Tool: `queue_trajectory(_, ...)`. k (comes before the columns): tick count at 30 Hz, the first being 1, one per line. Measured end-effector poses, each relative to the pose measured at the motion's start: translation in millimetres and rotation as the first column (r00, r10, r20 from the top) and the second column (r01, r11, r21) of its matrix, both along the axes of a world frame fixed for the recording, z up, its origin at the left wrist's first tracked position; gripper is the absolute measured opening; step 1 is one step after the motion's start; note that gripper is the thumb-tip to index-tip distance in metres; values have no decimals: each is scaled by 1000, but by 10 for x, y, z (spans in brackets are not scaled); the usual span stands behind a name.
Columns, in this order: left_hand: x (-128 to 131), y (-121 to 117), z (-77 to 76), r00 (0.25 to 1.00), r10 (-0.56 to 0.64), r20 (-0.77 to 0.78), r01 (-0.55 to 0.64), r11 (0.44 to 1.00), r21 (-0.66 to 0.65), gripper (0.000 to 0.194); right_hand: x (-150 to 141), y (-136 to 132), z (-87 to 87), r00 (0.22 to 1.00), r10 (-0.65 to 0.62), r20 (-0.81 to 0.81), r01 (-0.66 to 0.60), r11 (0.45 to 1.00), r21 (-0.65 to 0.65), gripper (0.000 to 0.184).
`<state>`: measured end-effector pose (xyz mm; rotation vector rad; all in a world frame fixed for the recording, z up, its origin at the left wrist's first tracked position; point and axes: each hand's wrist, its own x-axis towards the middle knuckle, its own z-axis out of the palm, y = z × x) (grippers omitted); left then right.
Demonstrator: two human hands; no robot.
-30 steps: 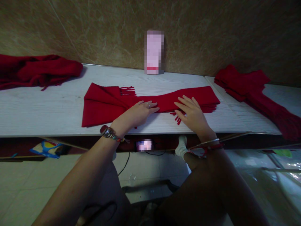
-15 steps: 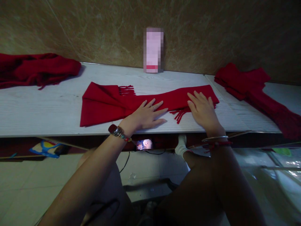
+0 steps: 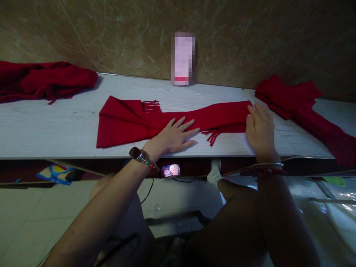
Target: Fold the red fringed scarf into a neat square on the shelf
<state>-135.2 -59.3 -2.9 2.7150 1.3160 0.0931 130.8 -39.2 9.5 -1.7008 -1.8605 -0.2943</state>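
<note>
A red fringed scarf (image 3: 217, 113) lies folded lengthwise on the white tabletop, with a wider, slanted fold at its left end. Tassels stick out above it on the left and below it near the middle. My left hand (image 3: 176, 137) rests flat on the scarf's lower middle, fingers spread, a ring on one finger. At the scarf's right end is my right hand (image 3: 261, 128), its fingers bent together and the thumb at the edge of the cloth. That hand covers the lower right corner of the scarf.
More red scarves lie at the left (image 3: 47, 81) and right (image 3: 297, 100). A blurred pink package (image 3: 183, 59) stands against the marbled wall (image 3: 125, 37). Below the table edge are a lit phone screen (image 3: 170, 170) with a cable and a blue-and-yellow packet (image 3: 55, 173).
My right hand has slid rightward along the scarf to its end, and its spread fingers have drawn together. The left hand stays in place on the cloth.
</note>
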Motion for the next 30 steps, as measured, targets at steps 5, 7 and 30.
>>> queue_trajectory(5, 6, -11, 21, 1000, 10, -9, -11, 1000, -26, 56, -316, 56, -55, 961, 274, 38, -271, 960, -76, 45)
queue_trajectory(7, 8, -13, 34, 1000, 16, -24, -17, 999, -44, 57, -353, 113, -103, 966, 253, 55, -246, 963, -107, 45)
queue_trajectory(30, 60, -23, 48, 1000, 2, 1, -2, 998, -55, 56, -180, 292, -105, 993, -80, 92, 89, 991, -95, 55)
